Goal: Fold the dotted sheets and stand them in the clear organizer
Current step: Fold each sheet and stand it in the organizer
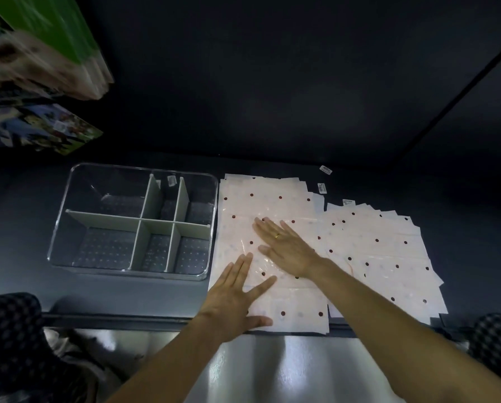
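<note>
Dotted sheets [272, 196] lie flat and unfolded under both hands on the dark table [272, 97], in a loose stack whose near edge reaches the table's front edge. The left hand [237, 298] rests palm down on the near left part of this stack, fingers straight and spread, thumb lying along the front edge. The right hand [284, 242], a ring [277, 235] on one finger, presses flat on the middle of the same stack, fingers straight and pointing toward the far left; neither hand grips anything. Just beside this stack, toward the table's right edge, a second fanned pile of dotted sheets [389, 251] overlaps it. On the other side, just left of the sheets, stands the clear organizer [69, 210], split by pale dividers [144, 225] into several compartments, none holding a sheet. Small white labels [325, 169] lie near the far edge behind the piles. Blurred colourful boxes [40, 53] show at the far left corner.
</note>
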